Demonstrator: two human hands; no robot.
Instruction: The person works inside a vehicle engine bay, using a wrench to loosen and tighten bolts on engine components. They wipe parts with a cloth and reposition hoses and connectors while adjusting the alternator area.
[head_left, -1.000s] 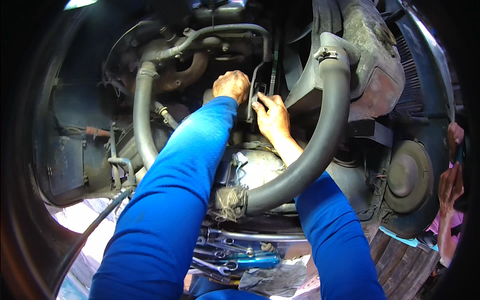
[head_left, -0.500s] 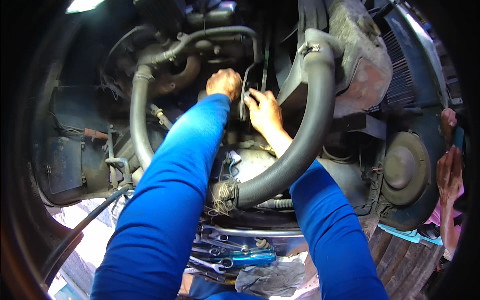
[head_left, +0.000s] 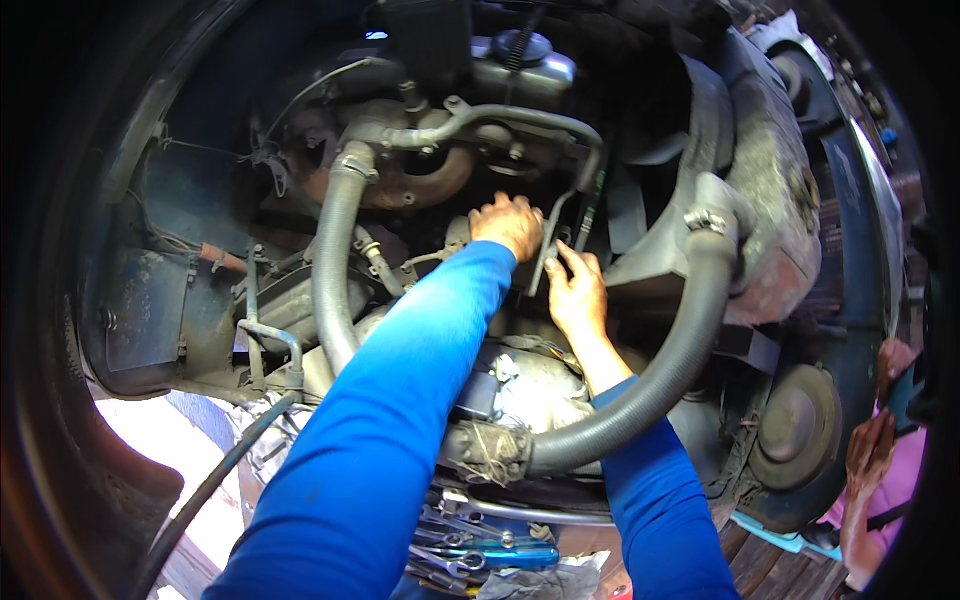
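Deep in the engine bay, the left hand (head_left: 508, 224) is clenched over a small engine part, hidden under the fingers, just left of a thin bent metal pipe (head_left: 552, 238). The right hand (head_left: 577, 292) lies just right of that pipe, fingertips touching it (whether its grip closes around it, I cannot tell). Below the pipe curves a thick black hose (head_left: 668, 370).

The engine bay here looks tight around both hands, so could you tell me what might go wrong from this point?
1. The left hand and right hand work deep between a thin metal pipe and engine parts; knuckles could scrape or the pipe could bend.
2. The large black hose crosses over the right forearm and might snag it.
3. Loose wrenches below could be knocked.
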